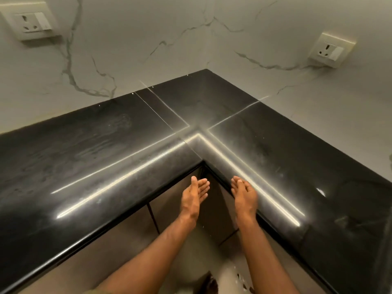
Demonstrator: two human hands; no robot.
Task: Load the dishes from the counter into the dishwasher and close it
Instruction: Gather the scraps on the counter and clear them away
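Counter (212, 107): black polished stone, L-shaped, wraps an inside corner. Pale seam lines cross on the top near the corner, and light streaks run along the rounded front edge. Faint smears show on the left run. No dishes or dishwasher appear in this view, so their place cannot be told.

Left hand (194, 199): held out in front of the inner corner, below the counter's edge, palm turned toward the right. Fingers straight and close together, pointing away from the person; it holds nothing.

Right hand (244, 195): level with the left, just beside the edge of the right run; contact with the edge cannot be told. Back of hand up, fingers straight and slightly spread, nothing held. The two hands are near each other but apart.

Wall (148, 39): white marble-look panels with grey veins behind both runs. One socket (31, 21) sits at upper left, a second socket (331, 50) at upper right.

Cabinet fronts (169, 204): brown, under the counter.
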